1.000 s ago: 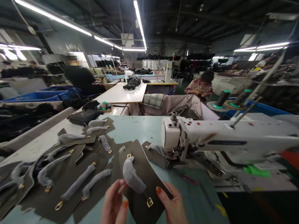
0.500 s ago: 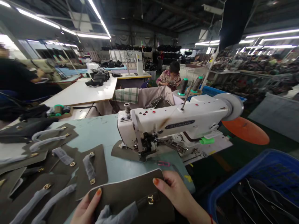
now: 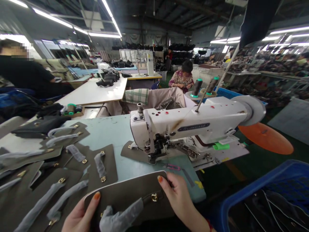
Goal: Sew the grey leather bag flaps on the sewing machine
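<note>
A dark olive bag panel with a pale top edge is stretched between my two hands, tilted toward me. My left hand pinches its left end, thumb on the face. At the upper right corner my right hand grips it the same way; the fingers behind are mostly hidden. The panel carries a handle wrapped in translucent film and a gold-coloured buckle. Beyond it stands a white sewing machine, with another olive panel lying under its needle end.
Several similar panels with wrapped handles overlap on the left of the light-blue tabletop. A pink-handled tool lies near the machine. A blue basket of dark pieces stands at right. Co-workers sit at left and behind the machine.
The camera view has turned slightly left, so the machine and table appear farther right. Both hands still hold the panel, which has tipped up a little and shows its lower edge.
</note>
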